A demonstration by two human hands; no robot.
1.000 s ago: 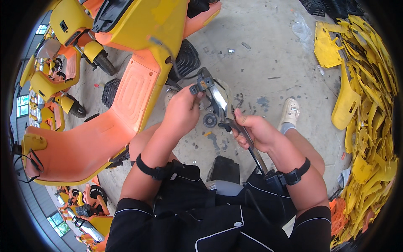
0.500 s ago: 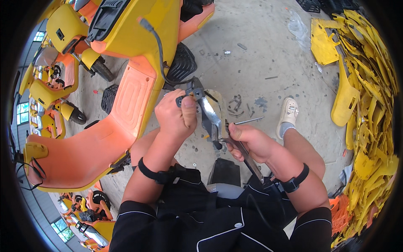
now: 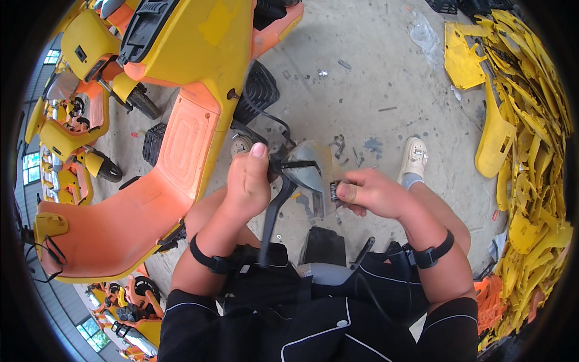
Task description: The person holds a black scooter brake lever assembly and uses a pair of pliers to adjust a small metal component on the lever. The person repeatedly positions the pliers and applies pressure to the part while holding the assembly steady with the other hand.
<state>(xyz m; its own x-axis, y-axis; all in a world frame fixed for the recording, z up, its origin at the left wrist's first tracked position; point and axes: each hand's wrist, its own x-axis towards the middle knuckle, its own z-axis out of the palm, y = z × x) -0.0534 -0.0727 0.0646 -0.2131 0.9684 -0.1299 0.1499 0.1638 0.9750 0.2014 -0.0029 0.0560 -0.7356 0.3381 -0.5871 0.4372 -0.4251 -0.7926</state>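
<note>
My left hand point(image 3: 249, 181) is closed around the dark end of a metal-and-plastic assembly point(image 3: 301, 178), which has a rounded silvery face, a dark slot and a pale translucent edge. A dark bar point(image 3: 269, 229) hangs downward from it beside that hand, and a black cable point(image 3: 265, 114) loops above. My right hand point(image 3: 368, 196) is closed at the assembly's right side, thumb and fingers on a small ribbed cylindrical piece point(image 3: 335, 190); the rest of its grip is hidden. Small metal bits point(image 3: 339, 146) lie on the floor beyond.
A yellow-and-pink scooter body point(image 3: 187, 139) stands close on the left, with more scooters point(image 3: 84, 120) behind it. Black crates point(image 3: 259, 90) sit on the concrete floor point(image 3: 356, 102). A tall pile of yellow panels point(image 3: 512, 151) lines the right, above orange pieces point(image 3: 488, 301).
The assembly has turned over and moved lower, its dark bar now pointing downward at left. My left hand has shifted down. My right hand's grip has moved up slightly, with fingers repositioned.
</note>
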